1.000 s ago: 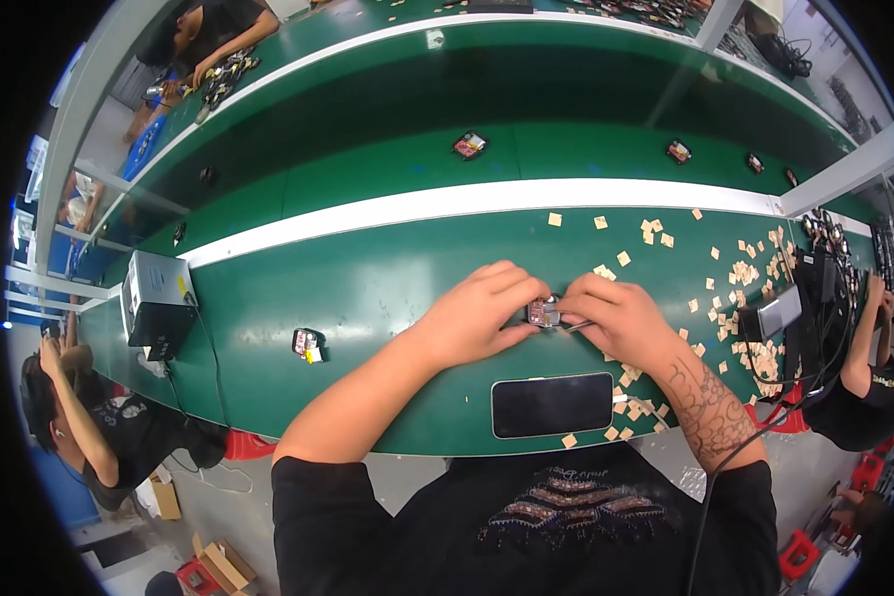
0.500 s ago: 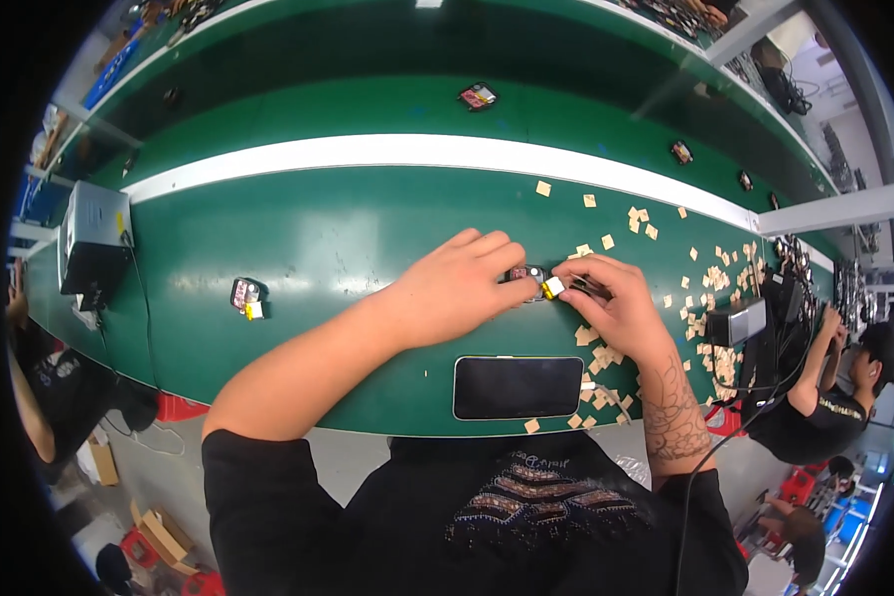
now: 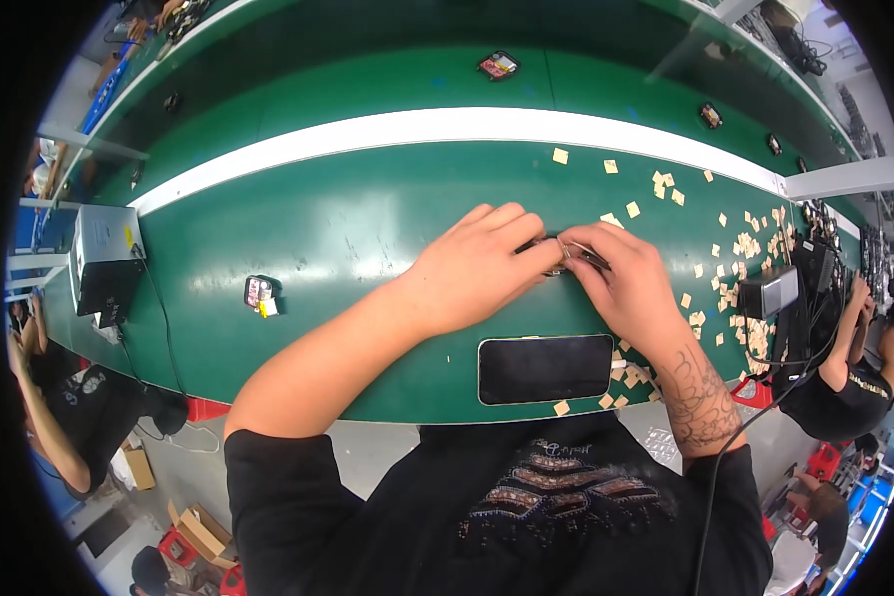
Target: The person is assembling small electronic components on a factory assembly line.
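Observation:
My left hand (image 3: pixel 489 266) is closed round the left side of a small black electronic device (image 3: pixel 537 241), its thumb and fingers covering most of it. From the other side my right hand (image 3: pixel 626 270) meets it, thumb and forefinger pinched at the device's edge. A thin dark metal tool, apparently tweezers (image 3: pixel 592 257), lies within the right fingers. What the fingertips touch is mostly hidden. Farther left on the green bench sits a similar open device (image 3: pixel 259 291), with a small yellow-and-white part at its lower corner.
A phone with a dark screen (image 3: pixel 544 370) lies before my hands, a white cable plugged into its right end. Small beige squares (image 3: pixel 750 243) are scattered to the right, near a grey box (image 3: pixel 769 292). Another device (image 3: pixel 499 66) rests beyond the white rail (image 3: pixel 368 131). Other people work at both sides.
My hands have drawn together over the device, and the yellow-and-white part on it is now hidden by my fingers. The whole view has shifted slightly.

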Motion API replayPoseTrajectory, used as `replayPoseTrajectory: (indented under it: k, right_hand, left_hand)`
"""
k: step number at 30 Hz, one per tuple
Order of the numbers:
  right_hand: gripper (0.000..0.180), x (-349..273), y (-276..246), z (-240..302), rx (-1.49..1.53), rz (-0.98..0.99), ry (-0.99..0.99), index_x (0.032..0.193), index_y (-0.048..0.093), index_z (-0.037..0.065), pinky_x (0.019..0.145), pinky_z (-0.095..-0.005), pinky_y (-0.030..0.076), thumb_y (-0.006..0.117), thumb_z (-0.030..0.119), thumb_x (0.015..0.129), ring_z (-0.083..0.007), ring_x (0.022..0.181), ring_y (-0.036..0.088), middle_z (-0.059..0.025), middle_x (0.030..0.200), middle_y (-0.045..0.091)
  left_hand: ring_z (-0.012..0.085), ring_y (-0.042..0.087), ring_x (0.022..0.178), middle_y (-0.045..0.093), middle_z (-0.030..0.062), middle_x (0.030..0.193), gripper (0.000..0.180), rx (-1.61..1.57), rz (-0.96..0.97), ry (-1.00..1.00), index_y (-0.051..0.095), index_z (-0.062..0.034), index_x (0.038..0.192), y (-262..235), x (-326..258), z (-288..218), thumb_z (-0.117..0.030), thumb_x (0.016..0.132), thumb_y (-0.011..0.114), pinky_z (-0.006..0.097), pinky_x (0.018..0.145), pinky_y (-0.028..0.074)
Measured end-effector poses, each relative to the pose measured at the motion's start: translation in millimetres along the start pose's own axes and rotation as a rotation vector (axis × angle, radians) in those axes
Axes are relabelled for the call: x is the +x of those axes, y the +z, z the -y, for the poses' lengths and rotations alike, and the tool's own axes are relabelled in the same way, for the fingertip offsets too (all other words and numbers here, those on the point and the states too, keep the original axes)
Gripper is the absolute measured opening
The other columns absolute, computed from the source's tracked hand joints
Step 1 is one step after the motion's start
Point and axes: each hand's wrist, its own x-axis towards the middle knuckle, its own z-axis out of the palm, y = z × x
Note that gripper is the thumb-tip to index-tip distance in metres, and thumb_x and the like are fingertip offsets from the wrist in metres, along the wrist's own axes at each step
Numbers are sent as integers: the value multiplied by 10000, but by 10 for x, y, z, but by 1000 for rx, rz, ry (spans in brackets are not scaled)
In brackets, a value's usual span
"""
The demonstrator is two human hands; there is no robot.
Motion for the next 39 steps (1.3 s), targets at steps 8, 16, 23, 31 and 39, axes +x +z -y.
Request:
replayPoseTrajectory:
  k: [8,16,23,31,39]
  right_hand:
    - [191,-22,48,-1,177,-14,162,1104,744,9,718,-415,562,786,27,918,-358,824,707,-148,931,712]
    - [125,88,13,167,-139,42,157,1020,763,27,753,-456,572,762,45,897,-360,851,729,-142,898,729]
    - [164,20,-29,-114,103,-99,101,1056,748,55,760,-399,583,793,67,898,-298,882,742,-99,923,725]
    - [192,68,-49,-157,118,-38,122,1089,741,53,765,-363,586,802,59,907,-267,870,741,-99,933,720]
    - [175,68,-68,-220,312,-203,21,1149,709,-8,758,-340,571,736,50,986,-229,854,718,-131,1010,712]
  left_hand:
    - [332,631,1046,632,95,1082,408,-143,-38,-42,638,-53,1190,-20,5,1,-131,846,843,457,917,522]
    - [340,637,1021,647,114,1059,396,-200,-44,-105,634,-55,1153,-33,18,-43,-125,836,860,449,913,522]
    - [313,649,1053,661,101,1155,230,-142,-52,-47,709,-90,1023,42,26,-34,-114,848,856,438,908,531]
    - [288,636,1077,637,85,1169,184,-66,-23,4,722,-119,1076,111,-23,25,-129,901,777,422,936,555]
    - [346,655,1072,677,113,1128,299,103,-142,-166,689,-67,1156,-138,187,208,-69,880,804,446,903,555]
